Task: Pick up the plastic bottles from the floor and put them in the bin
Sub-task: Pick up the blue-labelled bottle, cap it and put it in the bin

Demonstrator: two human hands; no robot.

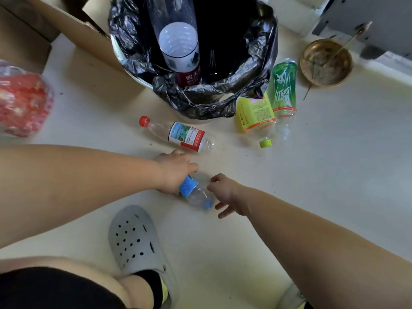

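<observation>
Left grip (176,172) clasping blue-label bottle (196,192), right grip (225,195) beside cap

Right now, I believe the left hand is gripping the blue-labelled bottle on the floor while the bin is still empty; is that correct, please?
Not quite: the bin is not empty. The head view shows a red-labelled bottle already inside. The left hand does grip the blue-labelled bottle on the floor.

Head-worn wide-angle view, steeply downward and forward over floor (312,197) toward nearby bin (133,70).
</observation>
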